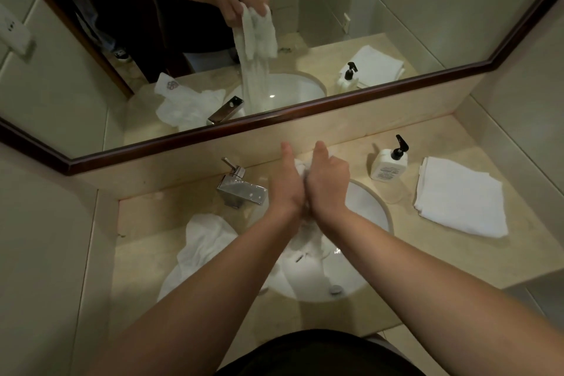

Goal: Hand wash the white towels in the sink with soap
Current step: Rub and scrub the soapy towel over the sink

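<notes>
My left hand (285, 183) and my right hand (328, 178) are pressed together above the white sink (370, 204), gripping a wet white towel (308, 250) between them. The towel's bunched top shows between my fingers and its long tail hangs down into the basin. The mirror shows both hands clutching its upper end. A crumpled white towel (201, 249) lies on the counter left of the sink. A folded white towel (460, 197) lies on the counter at the right. A white soap bottle with a black pump (389, 163) stands behind the sink, to its right.
A chrome faucet (241, 188) sits at the sink's back left. The beige counter (137, 253) ends at a wall on the left and at the front edge near my body. A dark-framed mirror (274, 119) runs along the back wall.
</notes>
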`<state>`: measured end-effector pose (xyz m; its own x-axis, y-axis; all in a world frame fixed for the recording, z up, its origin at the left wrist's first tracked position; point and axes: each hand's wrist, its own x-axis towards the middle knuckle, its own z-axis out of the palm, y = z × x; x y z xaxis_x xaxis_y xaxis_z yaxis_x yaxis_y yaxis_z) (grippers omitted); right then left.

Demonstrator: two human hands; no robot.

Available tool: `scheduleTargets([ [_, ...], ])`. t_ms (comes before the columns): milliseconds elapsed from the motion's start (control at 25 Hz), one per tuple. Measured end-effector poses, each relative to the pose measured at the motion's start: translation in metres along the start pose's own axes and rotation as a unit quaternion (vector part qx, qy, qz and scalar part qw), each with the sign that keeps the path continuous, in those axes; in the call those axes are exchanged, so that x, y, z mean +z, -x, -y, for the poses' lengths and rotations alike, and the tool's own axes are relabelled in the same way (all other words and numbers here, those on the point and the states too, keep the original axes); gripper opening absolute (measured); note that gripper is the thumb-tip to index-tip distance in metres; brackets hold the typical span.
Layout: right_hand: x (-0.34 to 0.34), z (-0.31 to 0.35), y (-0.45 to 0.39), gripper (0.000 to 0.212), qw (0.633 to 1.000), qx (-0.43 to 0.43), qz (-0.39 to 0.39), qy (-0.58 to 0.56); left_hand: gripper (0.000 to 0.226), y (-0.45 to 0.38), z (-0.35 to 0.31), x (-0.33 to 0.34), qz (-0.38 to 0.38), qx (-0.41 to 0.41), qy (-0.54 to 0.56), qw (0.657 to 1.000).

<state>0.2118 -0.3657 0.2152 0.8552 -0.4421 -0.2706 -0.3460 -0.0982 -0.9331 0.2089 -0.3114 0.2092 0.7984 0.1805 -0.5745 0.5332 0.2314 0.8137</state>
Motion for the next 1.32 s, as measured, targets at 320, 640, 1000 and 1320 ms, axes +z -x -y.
scheduleTargets([
  [320,-0.005,-0.006,-0.001,0.052,1.0,0.005,-0.011,-0.009,0.073,-0.01,0.011,0.003,0.001,0.053,-0.046,0.998],
  [640,-0.009,-0.011,-0.001,0.043,0.999,-0.002,0.017,0.047,0.068,-0.012,0.015,0.009,-0.009,0.036,-0.045,0.998],
  [1000,-0.017,-0.024,0.014,0.046,0.997,0.018,0.057,0.043,0.07,-0.015,0.025,0.01,-0.01,0.001,-0.017,1.0],
  [1320,-0.015,-0.041,0.01,0.042,0.996,0.066,0.048,0.037,0.069,-0.016,0.04,0.013,-0.021,-0.056,-0.025,0.998],
])
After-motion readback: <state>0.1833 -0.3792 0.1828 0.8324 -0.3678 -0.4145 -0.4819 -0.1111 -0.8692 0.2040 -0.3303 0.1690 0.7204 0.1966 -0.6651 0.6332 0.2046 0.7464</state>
